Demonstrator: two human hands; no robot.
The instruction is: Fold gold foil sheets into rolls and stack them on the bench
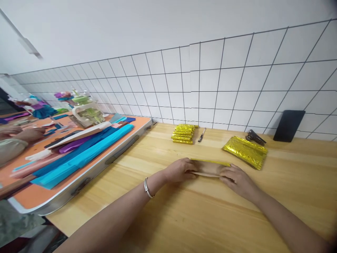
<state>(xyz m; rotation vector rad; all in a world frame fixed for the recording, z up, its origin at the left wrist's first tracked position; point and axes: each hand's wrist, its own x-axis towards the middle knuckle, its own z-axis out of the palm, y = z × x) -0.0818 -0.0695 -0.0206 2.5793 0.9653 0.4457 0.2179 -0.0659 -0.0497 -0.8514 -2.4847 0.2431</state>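
Between my two hands is a sheet of gold foil paper, its dull brownish side facing me and a thin gold edge along the far side. My left hand, with a silver bangle at the wrist, grips the sheet's left end. Its right end is pinched in my right hand. Beyond my hands lies a row of rolled gold foil tubes. A flat stack of gold foil sheets rests to the right, beyond my right hand.
A pen lies beside the rolls. Behind the foil stack sits a black stapler. A black phone leans against the tiled wall. On the left, an orange-topped table bears coloured paper rolls; another person's hands are there.
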